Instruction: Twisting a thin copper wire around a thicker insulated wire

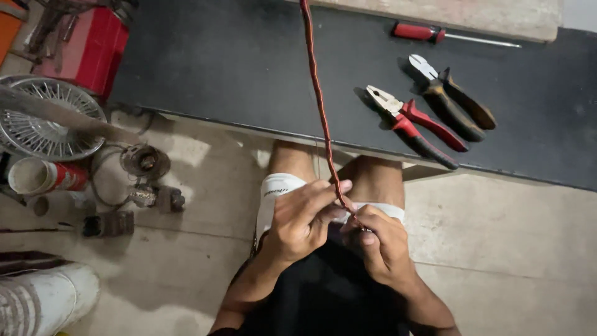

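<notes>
— The twisted red-and-black cable is seen running from the top centre of the frame down to the lower middle, where it is pinched by both hands.

— Confirmed: the left hand is closed on it with thumb and fingers pressed together, and the right hand is curled around its lower end, just beside.

— Right of centre, on the dark bench top, red-handled pliers and brown-handled cutters are laid side by side; a red-handled screwdriver is placed above them.

— At the left edge, a cylindrical red-and-white can is lying below a wire fan guard; a red box is seen upper left. Its label cannot be made out.
</notes>
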